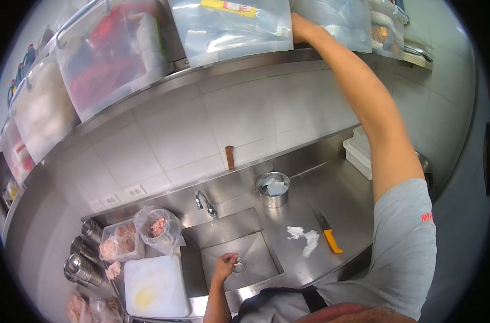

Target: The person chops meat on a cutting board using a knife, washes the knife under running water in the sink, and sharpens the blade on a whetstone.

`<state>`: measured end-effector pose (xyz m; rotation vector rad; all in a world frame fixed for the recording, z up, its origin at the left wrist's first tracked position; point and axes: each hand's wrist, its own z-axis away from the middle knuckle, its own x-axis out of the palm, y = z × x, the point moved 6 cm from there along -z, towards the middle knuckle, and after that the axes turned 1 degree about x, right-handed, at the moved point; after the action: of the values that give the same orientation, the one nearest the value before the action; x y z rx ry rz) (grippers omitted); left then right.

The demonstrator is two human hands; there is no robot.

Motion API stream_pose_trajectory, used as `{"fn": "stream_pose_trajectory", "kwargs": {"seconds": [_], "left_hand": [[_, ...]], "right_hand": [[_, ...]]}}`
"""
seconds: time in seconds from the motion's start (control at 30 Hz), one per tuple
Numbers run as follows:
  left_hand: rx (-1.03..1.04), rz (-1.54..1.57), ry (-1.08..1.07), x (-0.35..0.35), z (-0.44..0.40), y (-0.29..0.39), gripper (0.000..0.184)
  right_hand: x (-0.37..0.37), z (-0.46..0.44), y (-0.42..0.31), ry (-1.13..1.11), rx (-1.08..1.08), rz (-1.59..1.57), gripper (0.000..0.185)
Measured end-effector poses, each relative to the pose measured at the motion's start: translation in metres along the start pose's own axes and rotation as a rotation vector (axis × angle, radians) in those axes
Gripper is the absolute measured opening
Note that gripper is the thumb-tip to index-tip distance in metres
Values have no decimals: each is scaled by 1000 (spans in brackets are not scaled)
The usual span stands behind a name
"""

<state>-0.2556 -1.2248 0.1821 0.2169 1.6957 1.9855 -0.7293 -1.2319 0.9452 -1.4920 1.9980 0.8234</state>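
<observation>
My right arm reaches up to the high shelf. My right hand [300, 30] is between two clear plastic bins, beside the bin with a yellow label [231, 35] and the bin to its right [334, 24]; its fingers are hidden. Low over the steel sink [218, 237], my left hand [226, 265] is closed with its fingers curled together near the drain. Whatever it may hold cannot be made out. Right of the sink lie crumpled white scraps [311, 242] and a knife with a yellow handle [332, 240].
A white cutting board [156, 285] lies left of the sink, with a tub of raw meat [140, 250] and a bagged container of chopped meat [164, 242] behind it. A metal pot [273, 199] stands behind the knife. The faucet [206, 204] rises behind the sink. The shelf edge [202, 72] juts overhead.
</observation>
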Motion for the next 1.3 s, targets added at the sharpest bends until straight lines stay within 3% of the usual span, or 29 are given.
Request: {"fn": "stream_pose_trajectory", "kwargs": {"seconds": [0.1,0.2,0.27,0.67,0.77,0.9,0.97,1.13,1.3], "left_hand": [[61,-57,35,-16,8,-23,30],[-32,-26,19,-14,21,-29,28],[-29,38,21,-5,26,-28,28],[-22,58,-43,17,12,-15,29],[9,56,-41,20,13,-4,29],[30,70,-51,21,5,-6,29],[43,109,-63,24,5,-1,28],[59,67,-81,26,1,11,28],[85,18,-86,27,10,32,29]], "right_hand": [[-14,20,-13,-227,245,-141,32],[24,-6,21,-549,327,38,29],[25,-1,15,-596,272,124,28],[33,1,11,-427,172,-157,31],[19,12,4,-474,260,-118,47],[20,9,-1,-219,150,-436,50],[83,-32,42,-79,267,-722,56],[97,-45,64,37,249,-584,53],[38,6,16,83,386,-398,44]]}}
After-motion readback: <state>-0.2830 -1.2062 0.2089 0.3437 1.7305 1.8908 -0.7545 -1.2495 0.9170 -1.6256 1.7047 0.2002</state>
